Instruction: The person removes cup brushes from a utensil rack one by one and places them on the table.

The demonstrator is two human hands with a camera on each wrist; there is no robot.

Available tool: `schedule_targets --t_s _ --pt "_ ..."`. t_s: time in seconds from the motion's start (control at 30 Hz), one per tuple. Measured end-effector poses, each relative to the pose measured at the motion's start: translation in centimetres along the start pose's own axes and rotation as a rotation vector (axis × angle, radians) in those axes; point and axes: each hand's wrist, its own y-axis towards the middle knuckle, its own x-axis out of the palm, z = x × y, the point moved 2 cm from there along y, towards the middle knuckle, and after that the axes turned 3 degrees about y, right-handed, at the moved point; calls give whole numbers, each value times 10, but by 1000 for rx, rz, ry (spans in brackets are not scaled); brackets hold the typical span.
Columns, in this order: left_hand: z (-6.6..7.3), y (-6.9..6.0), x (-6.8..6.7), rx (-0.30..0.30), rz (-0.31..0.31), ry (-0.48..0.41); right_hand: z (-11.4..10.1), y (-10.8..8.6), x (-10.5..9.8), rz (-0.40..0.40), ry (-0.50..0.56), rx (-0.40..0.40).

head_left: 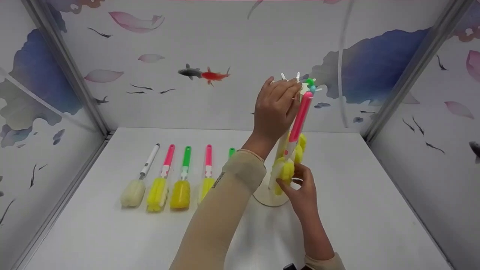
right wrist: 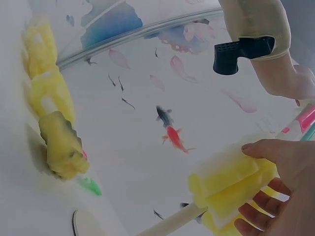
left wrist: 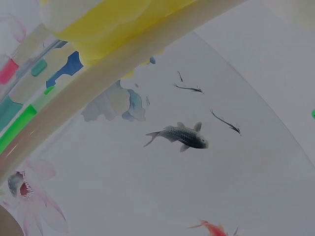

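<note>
In the head view a pale upright stand with a round base and hooks at its top bears several sponge bottle brushes. My left hand grips the stand's top; its thumb side lies beside a pink handle, and some fingertips are hidden. Lower down, my right hand holds the yellow-and-white sponge head of the pink-handled bottle brush, which hangs head down. The right wrist view shows the right thumb on one side of that sponge head and the fingers on the other. More yellow sponge heads hang behind it.
Left of the stand, several bottle brushes lie in a row: one white, one pink-handled, one green-handled, another pink-handled, and a green handle partly behind the left sleeve. Printed walls enclose the white table.
</note>
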Motion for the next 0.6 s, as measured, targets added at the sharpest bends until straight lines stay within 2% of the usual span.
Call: schedule_targets --t_s 0.3,0.6 --pt "0 1 1 10 1 0 -6 -1 -7 -35 -8 88" --pt "-1 -1 0 11 1 -1 -7 1 -13 -61 19 105"
